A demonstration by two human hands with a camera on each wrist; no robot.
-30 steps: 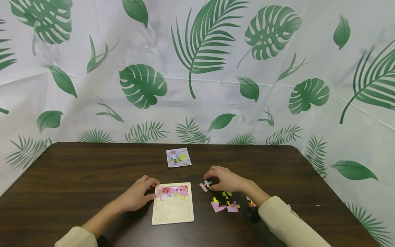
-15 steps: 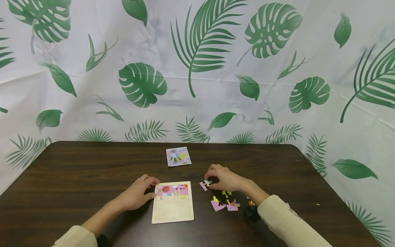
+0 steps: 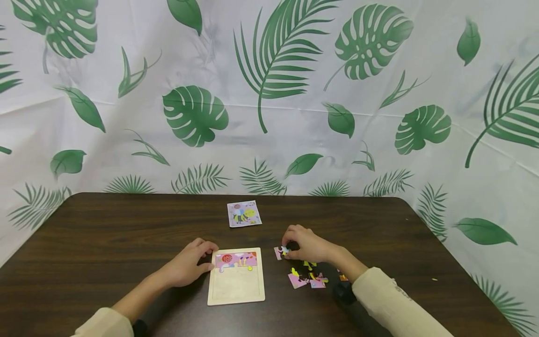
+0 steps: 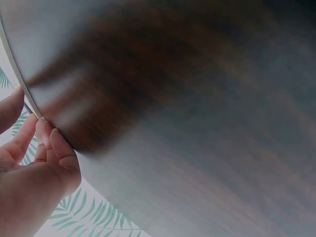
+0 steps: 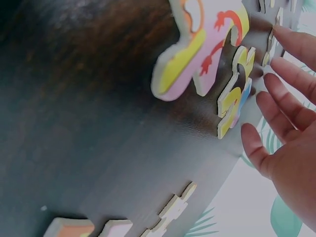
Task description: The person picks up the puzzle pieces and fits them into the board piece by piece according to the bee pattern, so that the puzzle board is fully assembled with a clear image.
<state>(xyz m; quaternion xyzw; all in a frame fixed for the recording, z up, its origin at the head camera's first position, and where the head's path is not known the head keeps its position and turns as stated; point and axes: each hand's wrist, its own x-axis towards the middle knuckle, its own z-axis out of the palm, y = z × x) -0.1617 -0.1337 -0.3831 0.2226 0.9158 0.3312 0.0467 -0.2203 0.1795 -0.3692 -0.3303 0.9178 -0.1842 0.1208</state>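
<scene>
A shallow wooden puzzle tray [image 3: 236, 286] lies in front of me, with a pink joined row of pieces [image 3: 242, 260] along its far edge. At the tray's upper left side, my left hand [image 3: 185, 267] rests its thumb and fingertips on the rim; the left wrist view shows these touching the thin tray edge [image 4: 30, 101]. To the right of the tray, my right hand [image 3: 310, 245] pinches a pink puzzle piece [image 3: 279, 253] by its right part, low at the tabletop. Its fingers hide part of that piece. In the right wrist view the fingertips meet a piece seen edge-on [image 5: 270, 47].
Nearer me than the right hand lie several loose pieces, including a pink and yellow one [image 3: 297, 282], another [image 3: 318, 282] and one by the sleeve [image 3: 342, 276]. A printed bee picture card [image 3: 244, 215] lies beyond the tray on the dark wooden table [image 3: 139, 224].
The piece under my right hand has turned, from slanted to nearly square with the table, and shifted slightly away from me. My left hand and the tray stay put.
</scene>
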